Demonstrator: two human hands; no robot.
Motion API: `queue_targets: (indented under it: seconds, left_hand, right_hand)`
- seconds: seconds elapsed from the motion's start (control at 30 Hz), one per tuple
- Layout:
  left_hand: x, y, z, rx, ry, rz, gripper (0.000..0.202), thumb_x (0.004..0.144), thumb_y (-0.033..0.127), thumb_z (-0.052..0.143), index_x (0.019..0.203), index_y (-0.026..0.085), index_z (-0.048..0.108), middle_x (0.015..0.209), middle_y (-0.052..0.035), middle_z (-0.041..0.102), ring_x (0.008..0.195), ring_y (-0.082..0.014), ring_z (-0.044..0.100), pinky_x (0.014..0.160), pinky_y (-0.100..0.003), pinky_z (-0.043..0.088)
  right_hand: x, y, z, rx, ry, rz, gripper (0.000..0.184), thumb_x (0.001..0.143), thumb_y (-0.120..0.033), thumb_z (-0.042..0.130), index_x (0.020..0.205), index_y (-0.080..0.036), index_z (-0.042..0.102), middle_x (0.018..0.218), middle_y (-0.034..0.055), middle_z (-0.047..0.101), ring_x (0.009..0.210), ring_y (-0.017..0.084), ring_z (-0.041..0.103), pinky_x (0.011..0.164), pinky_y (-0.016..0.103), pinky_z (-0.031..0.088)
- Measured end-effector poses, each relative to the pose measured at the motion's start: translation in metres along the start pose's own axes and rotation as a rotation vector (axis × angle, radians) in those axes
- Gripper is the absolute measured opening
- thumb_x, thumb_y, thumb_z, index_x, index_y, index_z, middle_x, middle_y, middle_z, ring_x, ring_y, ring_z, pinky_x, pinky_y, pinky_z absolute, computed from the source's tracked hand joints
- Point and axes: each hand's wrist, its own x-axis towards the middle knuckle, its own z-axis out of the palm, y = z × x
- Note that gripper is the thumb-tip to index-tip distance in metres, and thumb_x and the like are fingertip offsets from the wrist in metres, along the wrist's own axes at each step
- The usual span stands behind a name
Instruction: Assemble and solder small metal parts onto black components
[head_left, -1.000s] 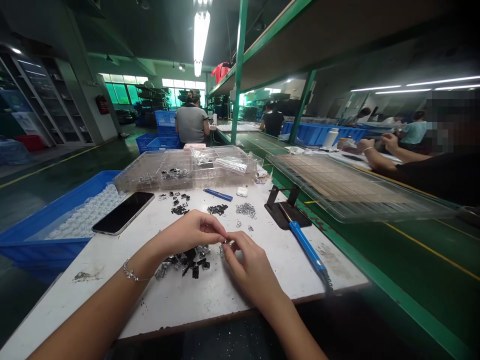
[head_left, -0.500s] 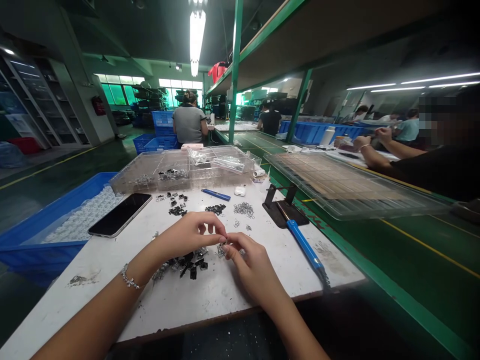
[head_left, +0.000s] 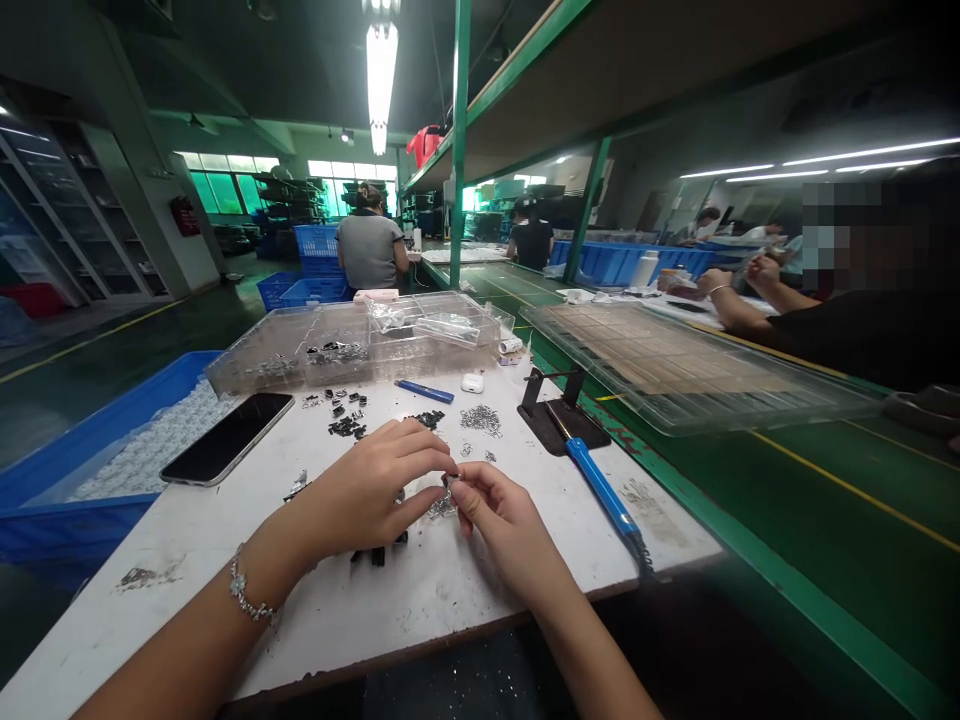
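Observation:
A small black-and-metal part [head_left: 451,480] is held up over the table, its exact shape too small to make out. My right hand [head_left: 499,505] pinches it between thumb and fingers. From the other side, my left hand [head_left: 375,480] meets it, index fingertip on top and thumb tip close against its near side. Below the fingers lies a small pile of metal pieces [head_left: 441,505]. Black pieces [head_left: 379,555] show under my left hand, which hides most of that heap. Farther back are a pile of black pieces [head_left: 427,419] and a pile of tiny metal rings [head_left: 481,420].
A blue soldering iron [head_left: 604,488] rests on its black stand [head_left: 562,425] at right. A phone [head_left: 229,438] lies at left beside a blue crate [head_left: 56,515] of white pieces. Behind are a blue knife-like tool [head_left: 424,391], white case [head_left: 472,383] and clear divided tray [head_left: 292,340]. Co-workers sit beyond.
My left hand has turned flatter and lower, covering more of the black heap, and its thumb has drawn away from the index finger. My right hand keeps the part. The view shifted slightly.

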Motion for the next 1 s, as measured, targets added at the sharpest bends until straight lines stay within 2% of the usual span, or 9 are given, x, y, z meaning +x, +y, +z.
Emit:
queue_targets:
  seconds: [0.23, 0.6, 0.77, 1.0]
  left_hand:
    - [0.0007, -0.0054, 0.0052, 0.103, 0.002, 0.073, 0.021, 0.095, 0.023, 0.042, 0.104, 0.018, 0.059, 0.099, -0.0082, 0.063, 0.091, -0.0212, 0.052, 0.081, -0.037, 0.042]
    - [0.0017, -0.0007, 0.0037, 0.062, 0.029, 0.048, 0.017, 0.092, 0.021, 0.046, 0.104, 0.017, 0.058, 0.101, -0.0079, 0.061, 0.095, -0.0209, 0.052, 0.082, -0.036, 0.042]
    - [0.0025, 0.0007, 0.0036, 0.053, 0.05, 0.05, 0.017, 0.091, 0.018, 0.048, 0.104, 0.016, 0.058, 0.099, -0.0074, 0.061, 0.095, -0.0204, 0.051, 0.083, -0.036, 0.041]
    - [0.0037, 0.0016, 0.0022, 0.008, 0.007, 0.008, 0.014, 0.088, 0.016, 0.048, 0.1, 0.018, 0.057, 0.097, -0.0062, 0.06, 0.094, -0.0205, 0.05, 0.082, -0.036, 0.04]
  right_hand:
    - [-0.0015, 0.0022, 0.0034, -0.164, 0.085, -0.045, 0.017, 0.088, -0.033, 0.053, 0.093, -0.019, 0.061, 0.077, -0.0002, 0.057, 0.063, 0.013, 0.048, 0.059, 0.025, 0.04]
    - [0.0014, -0.0055, 0.0001, 0.087, 0.0, 0.046, 0.023, 0.084, -0.038, 0.059, 0.087, -0.015, 0.058, 0.067, -0.0032, 0.051, 0.054, 0.009, 0.045, 0.056, 0.023, 0.037]
    - [0.0027, -0.0069, -0.0003, 0.108, -0.005, 0.073, 0.024, 0.083, -0.039, 0.061, 0.086, -0.015, 0.057, 0.066, -0.0034, 0.051, 0.053, 0.008, 0.044, 0.056, 0.023, 0.036]
    - [0.0018, -0.0065, 0.0003, 0.067, -0.024, 0.075, 0.024, 0.084, -0.037, 0.059, 0.087, -0.014, 0.059, 0.062, -0.0037, 0.05, 0.054, 0.009, 0.046, 0.056, 0.023, 0.038]
